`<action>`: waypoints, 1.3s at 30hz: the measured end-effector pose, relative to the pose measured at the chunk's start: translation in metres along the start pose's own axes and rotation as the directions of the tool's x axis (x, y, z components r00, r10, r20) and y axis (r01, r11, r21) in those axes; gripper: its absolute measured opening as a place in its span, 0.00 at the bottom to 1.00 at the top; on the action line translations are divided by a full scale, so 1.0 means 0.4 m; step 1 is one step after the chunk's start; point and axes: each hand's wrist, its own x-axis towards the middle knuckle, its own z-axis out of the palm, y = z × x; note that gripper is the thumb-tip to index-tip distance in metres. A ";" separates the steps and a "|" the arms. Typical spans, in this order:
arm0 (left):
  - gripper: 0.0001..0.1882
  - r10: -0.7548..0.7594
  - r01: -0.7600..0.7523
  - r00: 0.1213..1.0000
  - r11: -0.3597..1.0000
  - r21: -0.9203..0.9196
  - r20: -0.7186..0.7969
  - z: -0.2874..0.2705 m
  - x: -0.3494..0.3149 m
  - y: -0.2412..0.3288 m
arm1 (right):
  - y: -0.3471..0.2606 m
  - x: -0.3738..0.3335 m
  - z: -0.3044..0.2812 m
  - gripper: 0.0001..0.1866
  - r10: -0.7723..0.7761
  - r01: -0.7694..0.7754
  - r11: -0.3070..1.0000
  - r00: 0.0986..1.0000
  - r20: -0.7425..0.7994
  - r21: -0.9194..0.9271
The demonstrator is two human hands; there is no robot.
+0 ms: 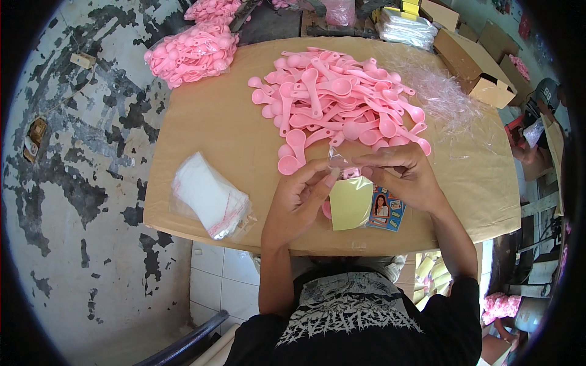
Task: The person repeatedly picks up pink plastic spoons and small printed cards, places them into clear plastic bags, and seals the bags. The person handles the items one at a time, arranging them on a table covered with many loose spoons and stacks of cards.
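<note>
In front of my chest, my left hand [300, 198] and my right hand [403, 175] pinch the top edge of a small clear plastic bag [336, 160]. A pale yellow card [351, 205] hangs below my fingers, seemingly inside the bag. Something pink shows at its top and its left edge, mostly hidden. Under my right hand lie blue printed cards [387, 210] with a picture of a person. Just beyond my hands is a big heap of pink measuring spoons [342, 100]. A stack of clear plastic bags [210, 195] lies to the left.
Brown paper covers the table [183, 131]. Bagged pink spoons [194, 52] sit at the far left corner. Loose clear plastic wrap [442, 91] and an open cardboard box [479, 64] stand at the far right. Another person [537, 116] sits beyond the right edge.
</note>
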 end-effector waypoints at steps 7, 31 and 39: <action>0.11 0.028 -0.034 0.996 0.997 0.068 0.079 -0.019 0.001 -0.010 | 0.026 -0.001 -0.033 0.18 -0.271 0.273 0.962 0.960 0.069 -0.021; 0.08 0.113 -0.134 0.990 0.933 0.333 0.082 -0.022 0.017 -0.025 | 0.021 0.001 -0.046 0.21 -0.413 0.503 0.748 0.864 0.290 -0.434; 0.07 0.043 -0.059 0.997 0.964 0.261 0.066 -0.021 0.011 -0.019 | 0.010 -0.001 -0.041 0.22 -0.399 0.501 0.732 0.864 0.306 -0.462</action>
